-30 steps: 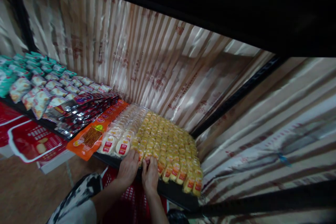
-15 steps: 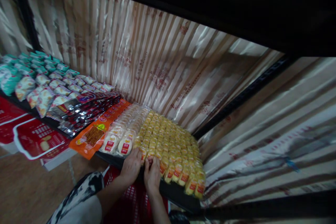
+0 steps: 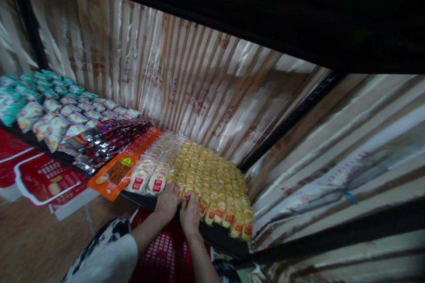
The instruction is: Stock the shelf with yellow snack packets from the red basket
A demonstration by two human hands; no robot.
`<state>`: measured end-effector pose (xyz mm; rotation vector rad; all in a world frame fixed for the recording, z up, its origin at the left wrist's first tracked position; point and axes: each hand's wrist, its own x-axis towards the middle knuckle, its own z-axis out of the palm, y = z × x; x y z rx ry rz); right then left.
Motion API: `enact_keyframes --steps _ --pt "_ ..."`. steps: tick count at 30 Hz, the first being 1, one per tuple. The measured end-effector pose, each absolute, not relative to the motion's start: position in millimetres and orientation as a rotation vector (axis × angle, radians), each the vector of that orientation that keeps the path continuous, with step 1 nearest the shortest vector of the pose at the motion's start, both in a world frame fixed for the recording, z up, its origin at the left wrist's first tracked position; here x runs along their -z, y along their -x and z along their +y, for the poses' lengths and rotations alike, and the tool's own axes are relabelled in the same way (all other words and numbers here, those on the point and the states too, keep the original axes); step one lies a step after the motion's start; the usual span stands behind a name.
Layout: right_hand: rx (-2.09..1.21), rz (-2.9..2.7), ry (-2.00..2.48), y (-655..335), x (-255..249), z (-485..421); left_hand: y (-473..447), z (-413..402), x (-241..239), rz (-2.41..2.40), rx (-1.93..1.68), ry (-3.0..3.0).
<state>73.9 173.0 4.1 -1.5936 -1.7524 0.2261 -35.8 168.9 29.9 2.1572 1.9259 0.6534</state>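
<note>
Rows of small yellow wrapped snack packs stand on a black shelf, their red and orange labels facing the front. My left hand is at the front left corner of these rows, its fingers closed against a front pack. Close beside it, my right hand has its fingers curled in on the front of the neighbouring row. The backs of the hands partly hide the packs at the fingertips. Just left of my left hand are two rows of round white packs in clear wrap.
Farther left lie an orange snack bag, dark red shiny packets, white packets and teal packets. Red baskets stand below the shelf. A black beam runs overhead, and striped sheeting hangs behind.
The view has shifted slightly, so the shelf's right end appears farther left. My right hand's fingers have moved a little up and closer to my left hand. The packs look much the same.
</note>
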Motion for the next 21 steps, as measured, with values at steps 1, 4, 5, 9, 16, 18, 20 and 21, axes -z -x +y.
enact_keyframes --steps 1,4,5,9,16,18,20,21 --pt "-0.230 -1.752 1.595 -74 -4 173 36 169 -30 1.925 -0.651 -2.158" --pt "-0.248 -1.755 1.595 -74 -5 174 36 167 -27 1.926 -0.696 -2.186" --pt "-0.250 -1.755 1.595 -74 -5 174 36 167 -27 1.929 -0.705 -2.188" --pt "-0.245 -1.757 1.586 -74 -6 172 35 164 -35 1.952 -0.597 -2.132" --pt "-0.276 -1.740 1.613 -71 -11 167 39 152 -52 1.886 -0.437 -2.141" --pt "-0.281 -1.733 1.636 -70 -13 166 40 148 -53 1.873 -0.410 -2.165" --pt "-0.282 -1.731 1.646 -70 -15 166 40 144 -54 1.862 -0.401 -2.182" --pt "-0.281 -1.732 1.649 -70 -15 166 40 141 -54 1.862 -0.405 -2.182"
